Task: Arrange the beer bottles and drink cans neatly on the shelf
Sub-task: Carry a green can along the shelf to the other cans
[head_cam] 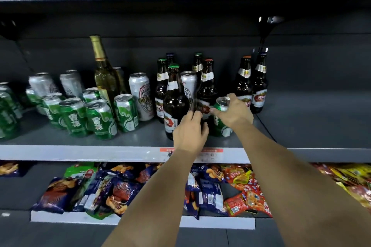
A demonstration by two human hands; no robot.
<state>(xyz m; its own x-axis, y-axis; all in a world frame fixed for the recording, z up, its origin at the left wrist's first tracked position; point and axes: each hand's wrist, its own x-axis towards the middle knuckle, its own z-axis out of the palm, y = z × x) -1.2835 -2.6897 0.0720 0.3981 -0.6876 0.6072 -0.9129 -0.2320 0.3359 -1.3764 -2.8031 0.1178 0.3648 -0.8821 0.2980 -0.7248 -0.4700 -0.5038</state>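
Glossy glass bottles [175, 98], matt shelf [140, 136]

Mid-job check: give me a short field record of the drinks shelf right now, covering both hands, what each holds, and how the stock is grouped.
left hand: grips front brown beer bottle low on its body
right hand: holds green can near its top
green cans: clustered left, upright
brown bottles: centre and right, upright
tall clear bottle: behind the green cans
silver cans: mixed among both groups
shelf: right end bare
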